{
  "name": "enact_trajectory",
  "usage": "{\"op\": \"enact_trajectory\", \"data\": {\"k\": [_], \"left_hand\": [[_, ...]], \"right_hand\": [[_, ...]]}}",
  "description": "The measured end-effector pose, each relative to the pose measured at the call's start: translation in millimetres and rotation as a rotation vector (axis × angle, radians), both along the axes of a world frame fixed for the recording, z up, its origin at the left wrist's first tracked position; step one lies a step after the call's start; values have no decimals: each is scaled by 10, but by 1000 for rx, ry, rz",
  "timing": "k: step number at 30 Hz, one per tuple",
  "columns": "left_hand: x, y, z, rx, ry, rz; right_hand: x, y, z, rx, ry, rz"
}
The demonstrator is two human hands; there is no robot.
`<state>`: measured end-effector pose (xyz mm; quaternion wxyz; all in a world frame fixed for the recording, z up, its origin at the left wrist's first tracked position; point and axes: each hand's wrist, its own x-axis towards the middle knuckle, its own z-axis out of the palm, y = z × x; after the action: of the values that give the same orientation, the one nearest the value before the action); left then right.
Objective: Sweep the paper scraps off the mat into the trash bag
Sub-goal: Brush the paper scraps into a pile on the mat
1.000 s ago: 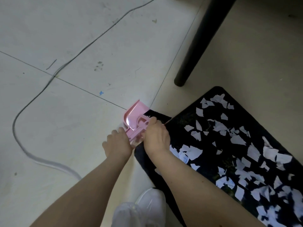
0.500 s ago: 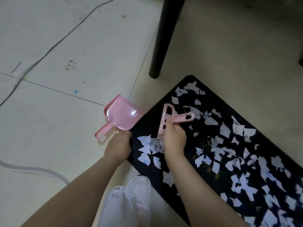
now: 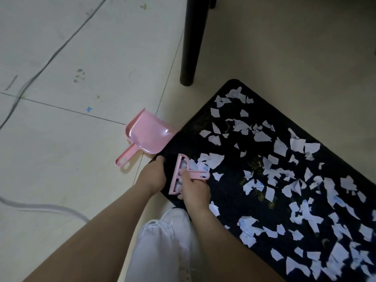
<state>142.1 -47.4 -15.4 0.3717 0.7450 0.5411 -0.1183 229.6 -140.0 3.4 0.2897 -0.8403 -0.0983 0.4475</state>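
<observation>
My right hand [image 3: 195, 192] has its grip curled around the handle of the small pink plastic hand brush [image 3: 183, 176], whose head lies on the near corner of the black rectangular floor mat [image 3: 234, 200] with a little clump of white torn paper scraps [image 3: 209, 161] bunched against it. My left hand [image 3: 152, 176] is at the mat's near edge, its fingers curled over the rim as if pinning it down; I judge that its grip is on the mat, though the fingertips are hidden under the edge.

The pink plastic dustpan [image 3: 150, 137] lies on the pale tiled floor [image 3: 61, 159] just beside the mat's left corner, mouth facing the mat, handle pointing toward me. Neither hand touches it, and I can see no paper in it.

As for progress, I judge that I am barely begun. Only a dark patch of mat near the brush is bare; scraps are scattered over the rest of the mat, thickest toward the right and the near-right end. No trash bag is in view, so nothing I can see has reached it. Left to do: gather the scraps into piles, push them into the dustpan, and tip them into the bag wherever it sits.

A black furniture leg [image 3: 191, 41] stands on the floor beyond the mat's far corner, and a grey cable [image 3: 40, 206] trails across the floor to my left.
</observation>
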Motion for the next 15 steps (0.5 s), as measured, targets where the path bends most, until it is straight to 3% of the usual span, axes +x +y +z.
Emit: {"op": "enact_trajectory", "data": {"k": [2, 8, 15], "left_hand": [[16, -8, -4, 2, 19, -10], [124, -28, 50, 23, 99, -97], [203, -49, 42, 12, 195, -203]], "right_hand": [[36, 15, -32, 6, -50, -11], [280, -30, 85, -45, -433, 253], [924, -436, 92, -104, -648, 44]]}}
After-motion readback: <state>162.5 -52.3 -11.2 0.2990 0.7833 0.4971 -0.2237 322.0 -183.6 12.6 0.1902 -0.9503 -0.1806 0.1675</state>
